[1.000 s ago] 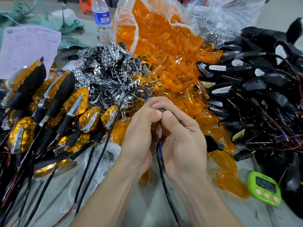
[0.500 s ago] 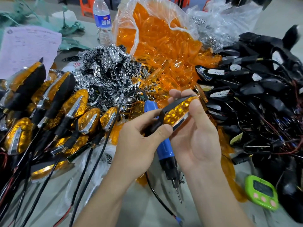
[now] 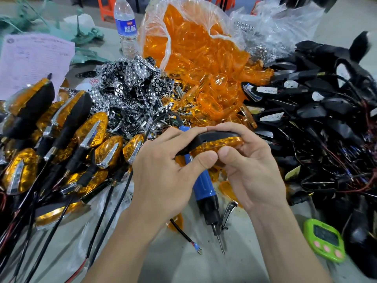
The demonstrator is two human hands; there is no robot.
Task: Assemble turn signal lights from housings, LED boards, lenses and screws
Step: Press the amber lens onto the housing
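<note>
Both hands hold one turn signal light (image 3: 217, 142), a black housing with an amber lens facing down toward me. My left hand (image 3: 165, 172) pinches its left end and my right hand (image 3: 253, 168) its right end, thumbs pressing on the lens edge. Its black cable (image 3: 183, 233) hangs below my left hand, ending in bare terminals. A blue electric screwdriver (image 3: 204, 188) lies on the table under my hands, tip toward me. Finished lights (image 3: 67, 139) are stacked at the left, chrome LED reflectors (image 3: 130, 82) behind them, amber lenses (image 3: 200, 62) spill from a bag, black housings (image 3: 318, 119) are piled at the right.
A green timer (image 3: 324, 242) lies at the front right. A water bottle (image 3: 126, 27) and a pink paper sheet (image 3: 34, 64) stand at the back left. A chrome trim piece (image 3: 228, 213) lies beside the screwdriver. Cables from the finished lights trail across the front left.
The light was turned over from lens-up to housing-up, and both hands have shifted to grip its two ends. The screwdriver, hidden a second ago, now lies uncovered on the table.
</note>
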